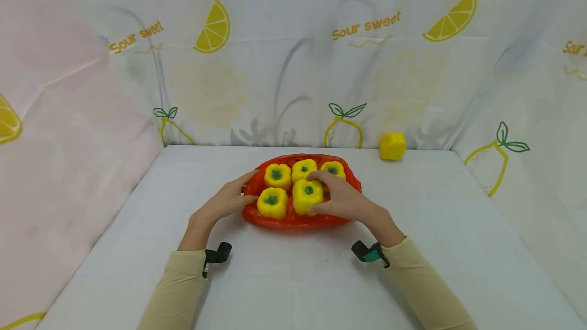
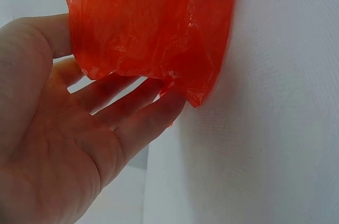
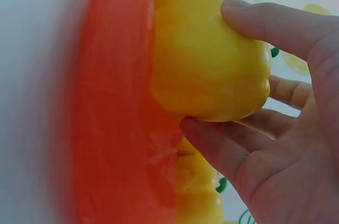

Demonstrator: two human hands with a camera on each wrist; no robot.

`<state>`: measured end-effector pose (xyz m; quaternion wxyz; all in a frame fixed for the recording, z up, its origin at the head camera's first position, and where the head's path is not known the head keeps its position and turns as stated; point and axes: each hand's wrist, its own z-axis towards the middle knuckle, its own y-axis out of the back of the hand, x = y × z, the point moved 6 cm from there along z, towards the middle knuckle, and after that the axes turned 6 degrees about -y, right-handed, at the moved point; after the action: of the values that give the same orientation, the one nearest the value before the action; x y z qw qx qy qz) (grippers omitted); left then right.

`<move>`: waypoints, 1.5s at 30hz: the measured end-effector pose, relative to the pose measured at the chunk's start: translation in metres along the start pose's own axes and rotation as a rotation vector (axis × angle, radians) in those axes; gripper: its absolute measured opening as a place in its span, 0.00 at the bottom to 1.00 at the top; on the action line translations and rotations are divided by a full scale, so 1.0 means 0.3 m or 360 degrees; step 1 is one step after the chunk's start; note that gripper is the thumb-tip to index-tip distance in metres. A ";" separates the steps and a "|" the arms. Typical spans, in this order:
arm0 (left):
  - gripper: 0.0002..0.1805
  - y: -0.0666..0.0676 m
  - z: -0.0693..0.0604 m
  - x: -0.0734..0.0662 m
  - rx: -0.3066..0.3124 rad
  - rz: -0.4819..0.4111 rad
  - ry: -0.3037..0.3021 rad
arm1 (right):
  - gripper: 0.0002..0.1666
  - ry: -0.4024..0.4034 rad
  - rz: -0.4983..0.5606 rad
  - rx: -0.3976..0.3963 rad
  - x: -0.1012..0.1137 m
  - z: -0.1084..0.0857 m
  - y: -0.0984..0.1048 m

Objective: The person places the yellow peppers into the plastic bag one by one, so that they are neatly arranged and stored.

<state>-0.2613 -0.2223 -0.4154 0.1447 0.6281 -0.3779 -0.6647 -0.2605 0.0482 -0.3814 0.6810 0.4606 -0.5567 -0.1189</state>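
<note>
A red plastic bag [image 1: 293, 223] lies spread on the table with several yellow bell peppers, green stems upward, in its opening. My left hand [image 1: 228, 200] holds the bag's left end, its thumb over the rim. In the left wrist view the red plastic [image 2: 153, 28] hides the thumb tip and parts of the fingers. My right hand [image 1: 344, 197] grips the front right yellow bell pepper [image 1: 306, 197] between thumb and fingers. The right wrist view shows this bell pepper [image 3: 206, 60] rising above the bag's edge. At front left sits another bell pepper [image 1: 272, 203], close to my left thumb.
A lone yellow bell pepper [image 1: 392, 146] lies at the table's back right edge, outside the bag. The white table [image 1: 293, 279] is enclosed behind and at the sides by a lemon-printed cloth [image 1: 275, 65].
</note>
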 end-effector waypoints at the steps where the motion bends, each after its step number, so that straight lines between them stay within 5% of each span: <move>1: 0.39 -0.001 0.001 0.000 0.0001 -0.0002 0.0002 | 0.42 0.0009 -0.0008 0.0000 0.002 0.001 -0.008; 10: 0.39 -0.007 0.002 -0.010 0.0005 -0.0011 -0.0031 | 0.42 0.0019 -0.0060 -0.0024 -0.003 0.016 -0.056; 29: 0.39 -0.005 0.002 -0.005 0.0004 -0.0012 -0.0008 | 0.43 0.0019 -0.0092 0.0005 -0.013 0.013 -0.046; 38: 0.38 -0.004 0.001 -0.004 0.0010 -0.0013 -0.0005 | 0.44 -0.0033 -0.0046 0.0042 -0.021 -0.002 -0.002; 45: 0.38 -0.001 0.001 0.001 0.0000 -0.0001 -0.0010 | 0.39 -0.0026 0.0144 -0.0026 -0.045 0.000 0.077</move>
<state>-0.2614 -0.2221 -0.4160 0.1433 0.6262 -0.3781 -0.6666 -0.2733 0.0702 -0.3727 0.6849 0.4284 -0.5815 -0.0963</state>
